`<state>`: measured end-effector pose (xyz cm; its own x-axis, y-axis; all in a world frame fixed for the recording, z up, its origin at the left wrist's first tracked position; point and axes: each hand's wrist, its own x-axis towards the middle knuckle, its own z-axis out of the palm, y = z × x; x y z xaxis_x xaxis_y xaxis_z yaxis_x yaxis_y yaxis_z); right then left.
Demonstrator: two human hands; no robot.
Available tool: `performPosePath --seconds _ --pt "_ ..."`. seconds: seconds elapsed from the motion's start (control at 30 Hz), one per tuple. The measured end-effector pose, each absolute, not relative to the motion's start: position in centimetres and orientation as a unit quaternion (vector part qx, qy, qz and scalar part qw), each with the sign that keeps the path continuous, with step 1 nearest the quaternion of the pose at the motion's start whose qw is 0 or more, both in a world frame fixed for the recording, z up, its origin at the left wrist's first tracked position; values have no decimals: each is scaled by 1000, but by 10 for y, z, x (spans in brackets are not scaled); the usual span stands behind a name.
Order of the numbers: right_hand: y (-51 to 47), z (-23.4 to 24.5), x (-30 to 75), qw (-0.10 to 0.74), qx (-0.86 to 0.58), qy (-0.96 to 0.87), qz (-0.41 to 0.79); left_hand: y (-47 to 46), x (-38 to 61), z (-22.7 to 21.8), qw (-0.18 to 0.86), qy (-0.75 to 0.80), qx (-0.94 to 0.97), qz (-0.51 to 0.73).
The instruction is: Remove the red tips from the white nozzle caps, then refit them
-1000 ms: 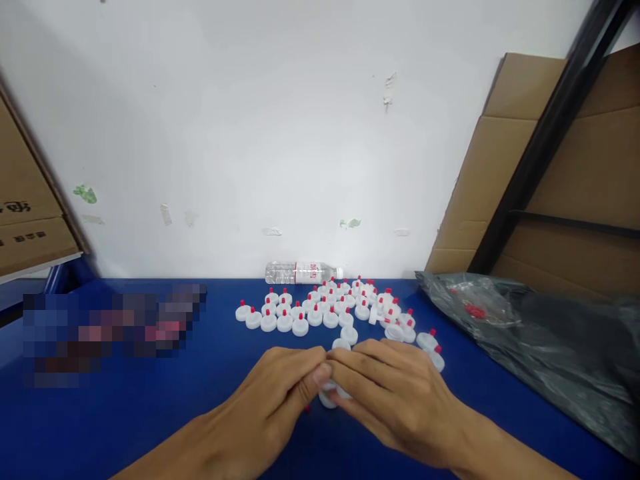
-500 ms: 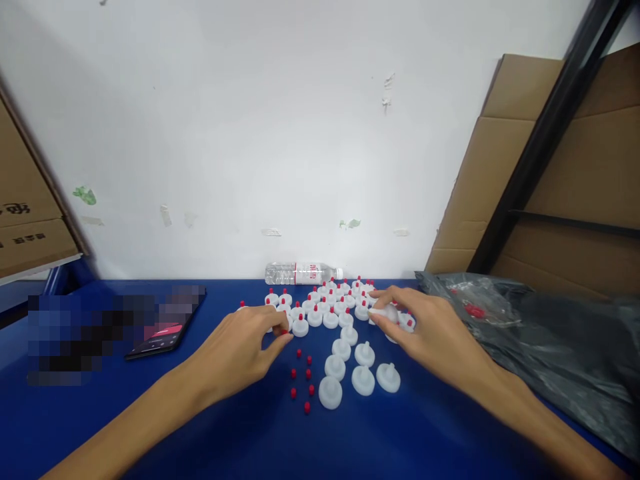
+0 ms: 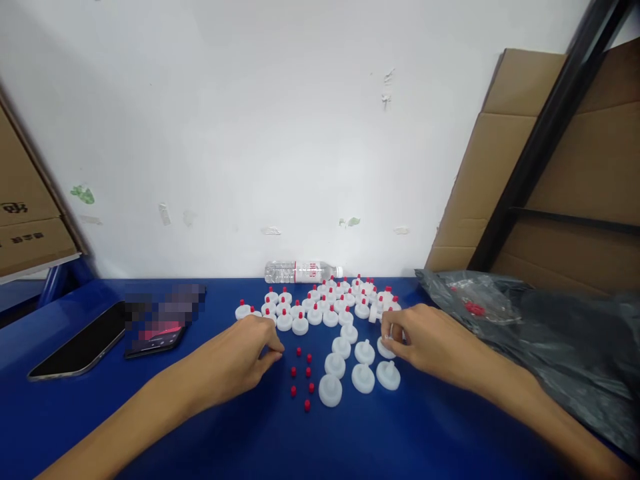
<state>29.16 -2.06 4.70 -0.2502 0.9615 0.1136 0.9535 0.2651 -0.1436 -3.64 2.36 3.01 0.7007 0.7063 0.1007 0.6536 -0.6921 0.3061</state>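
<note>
My left hand [image 3: 255, 350] hovers left of several small red caps [image 3: 309, 372] lying loose on the blue table. Its thumb and index finger are nearly together, and whatever they may hold is hidden. My right hand [image 3: 417, 340] pinches the nozzle of a white round lid [image 3: 385, 348] at the right of the group. Nearby stand several white nozzle lids without red caps [image 3: 363, 379]. Behind them is a crowded cluster of white lids with red tips [image 3: 331, 317]; a white piece [image 3: 374, 313] at its right side looks tilted.
A clear water bottle [image 3: 300, 272] lies against the wall. Two phones [image 3: 80, 343] are on the left. Dark plastic sheeting [image 3: 550, 353] with a clear bag of red caps [image 3: 480, 307] covers the right side, beside cardboard [image 3: 510, 153].
My right hand has left the white lid it held by the cluster and come down to another nearer lid. My left hand has drawn slightly left and down, away from the capped lids.
</note>
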Motion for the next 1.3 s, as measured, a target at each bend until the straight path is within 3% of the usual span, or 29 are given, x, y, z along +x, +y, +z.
performPosePath --seconds 0.17,0.3,0.47,1.0,1.3 --pt "-20 48 296 111 -598 -793 29 17 -33 36 130 394 904 103" --pt "-18 57 302 151 -638 -754 -41 10 -29 47 156 415 892 92" --pt "-15 63 314 144 -682 -709 -112 9 -28 50 169 404 895 87" --pt "-12 51 310 61 -678 -733 -21 8 -26 50 126 411 900 68" --pt "-15 58 318 94 -656 -746 -65 8 -28 51 113 387 910 100"
